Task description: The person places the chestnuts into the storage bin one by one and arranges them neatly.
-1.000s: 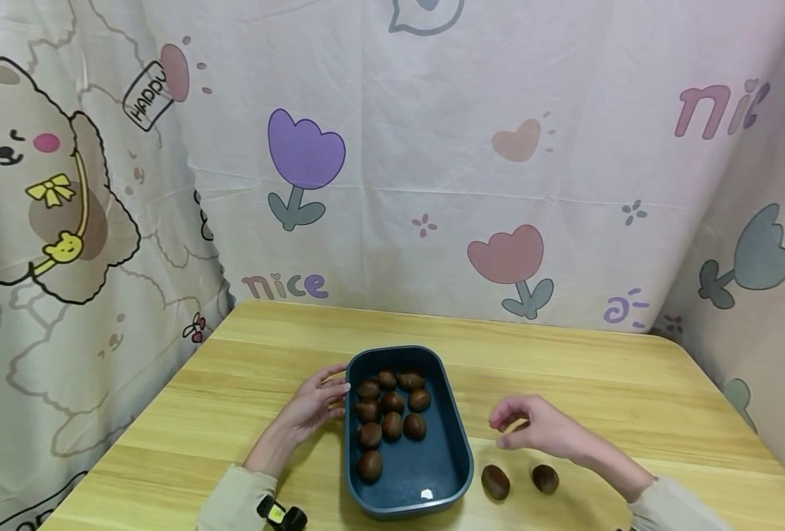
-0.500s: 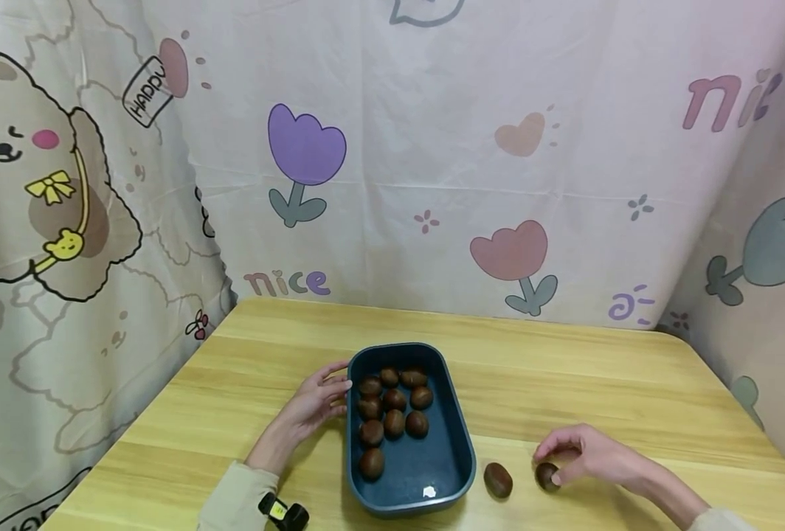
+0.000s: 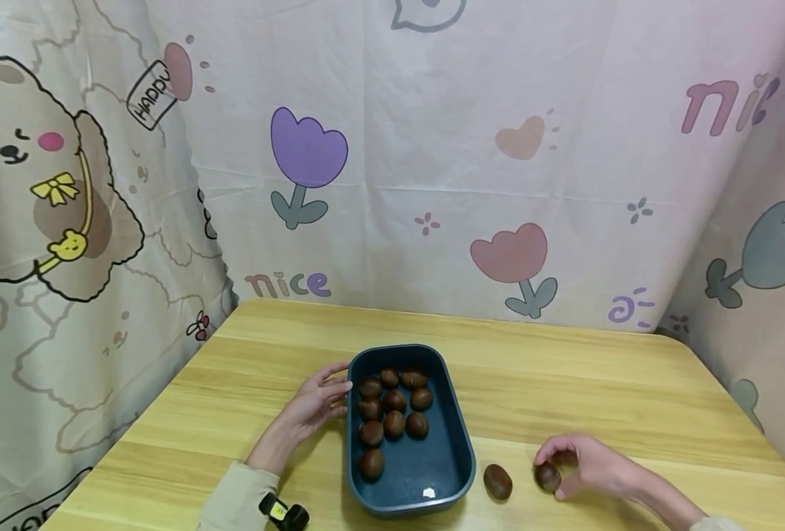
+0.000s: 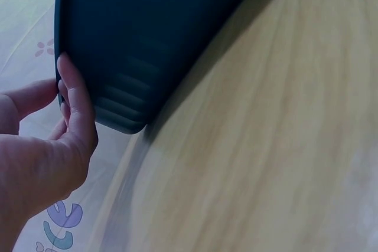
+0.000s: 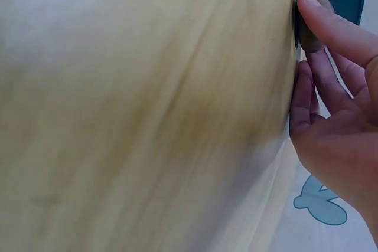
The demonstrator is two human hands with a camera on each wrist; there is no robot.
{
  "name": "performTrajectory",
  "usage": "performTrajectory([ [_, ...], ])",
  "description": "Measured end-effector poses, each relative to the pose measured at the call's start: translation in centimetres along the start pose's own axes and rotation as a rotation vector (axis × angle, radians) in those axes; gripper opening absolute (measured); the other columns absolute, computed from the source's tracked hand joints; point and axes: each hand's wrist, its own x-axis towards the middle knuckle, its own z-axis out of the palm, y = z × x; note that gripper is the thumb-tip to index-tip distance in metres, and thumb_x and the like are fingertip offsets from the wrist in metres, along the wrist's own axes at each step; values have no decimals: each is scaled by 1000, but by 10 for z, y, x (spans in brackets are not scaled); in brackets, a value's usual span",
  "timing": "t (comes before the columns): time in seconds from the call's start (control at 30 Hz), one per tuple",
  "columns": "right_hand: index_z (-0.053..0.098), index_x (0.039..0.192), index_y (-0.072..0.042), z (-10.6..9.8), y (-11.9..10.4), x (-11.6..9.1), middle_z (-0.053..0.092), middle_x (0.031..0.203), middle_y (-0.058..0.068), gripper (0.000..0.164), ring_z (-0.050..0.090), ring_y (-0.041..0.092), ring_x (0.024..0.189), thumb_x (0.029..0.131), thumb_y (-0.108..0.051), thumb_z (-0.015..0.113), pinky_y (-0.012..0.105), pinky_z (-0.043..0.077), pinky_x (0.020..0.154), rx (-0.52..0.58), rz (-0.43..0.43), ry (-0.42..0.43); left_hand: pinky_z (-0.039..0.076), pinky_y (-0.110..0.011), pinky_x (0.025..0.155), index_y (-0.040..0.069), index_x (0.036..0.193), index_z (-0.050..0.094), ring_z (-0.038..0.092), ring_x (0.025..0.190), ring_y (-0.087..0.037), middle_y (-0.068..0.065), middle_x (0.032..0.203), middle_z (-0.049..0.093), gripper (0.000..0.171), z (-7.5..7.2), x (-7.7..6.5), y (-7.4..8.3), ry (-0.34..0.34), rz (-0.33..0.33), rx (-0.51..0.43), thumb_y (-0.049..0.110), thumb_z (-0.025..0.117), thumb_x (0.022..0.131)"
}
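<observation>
A dark blue rectangular box (image 3: 426,472) stands on the table, with several brown chestnuts (image 3: 394,424) inside, mostly toward its left and far end. My left hand (image 3: 313,404) rests against the box's left side. In the left wrist view, straight fingers (image 4: 75,90) lie along the outer wall and the thumb meets the rim. Right of the box, my right hand (image 3: 595,466) pinches a chestnut (image 3: 547,478) between thumb and fingers, low at the tabletop. The right wrist view shows the thumb pressed on this chestnut (image 5: 312,36). Another chestnut (image 3: 497,482) lies between that hand and the box.
The wooden table (image 3: 286,332) ends at a patterned cloth (image 3: 419,162) behind and at both sides. A black device with a yellow label (image 3: 282,512) sits at the left sleeve's cuff.
My right hand has moved right and down from beside the box to the farther chestnut, its thumb and fingers closing round it. The left hand stays at the box.
</observation>
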Motion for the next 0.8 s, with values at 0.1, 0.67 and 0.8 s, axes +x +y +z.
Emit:
performTrajectory([
  [0.1,64,103,2,0,-2,1,64,103,8,36,58,13,92,69,2,76,23,47,80,-17,24,12,50,-26,68,-5,143,28,58,80,-13,-4,99,58,54,0,1,0,-2,1,-2,1,54,96],
  [0.67,66,107,5,13,-19,12,64,99,8,32,57,12,86,79,-8,77,22,47,76,-72,155,135,50,-26,68,-6,144,26,58,77,-12,-4,94,58,55,1,-2,2,-7,-1,-6,0,53,96],
  [0.8,64,110,8,19,-25,18,64,100,9,34,56,13,86,83,-9,75,23,48,72,-39,190,177,50,-27,68,-6,144,26,58,78,-12,-4,95,58,55,1,-3,3,-12,-2,-9,0,53,96],
])
